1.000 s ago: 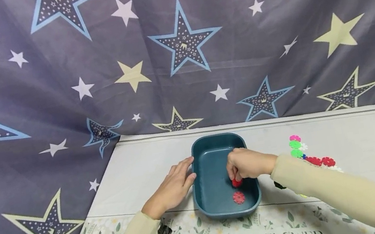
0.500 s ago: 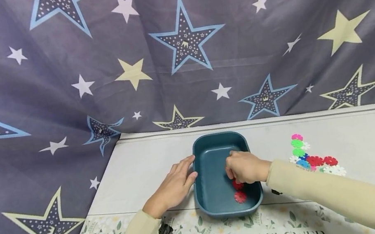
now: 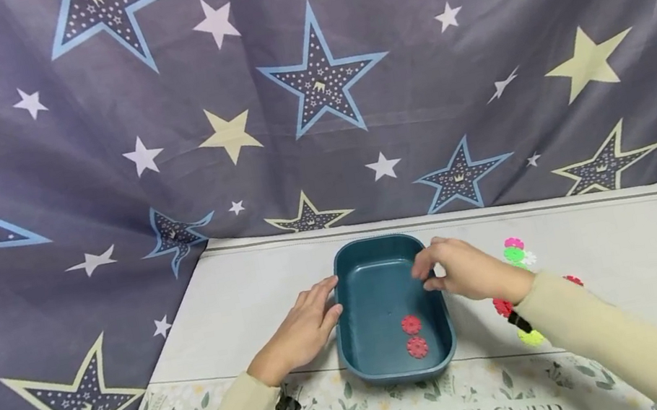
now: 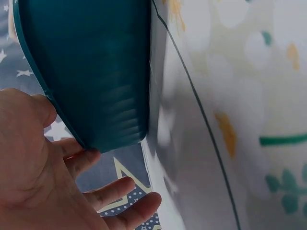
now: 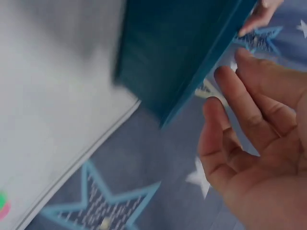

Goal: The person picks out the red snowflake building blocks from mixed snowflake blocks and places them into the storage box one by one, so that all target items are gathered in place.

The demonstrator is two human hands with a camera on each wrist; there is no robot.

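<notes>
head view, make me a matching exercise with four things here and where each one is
Things:
1. two red flower-shaped plastic discs
2. left hand
3. right hand
4. green flower-shaped plastic disc

Places:
A. on the white cloth, right of the tub
B. flat against the outer left wall of the teal plastic tub
C. lying on the tub's floor, near its front
D. over the tub's right rim, fingers relaxed, nothing in its grip

Pairs: 1-C, 2-B, 3-D, 4-A

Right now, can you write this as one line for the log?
left hand: rests against teal tub | right hand: empty, above rim | tub: two red discs
</notes>
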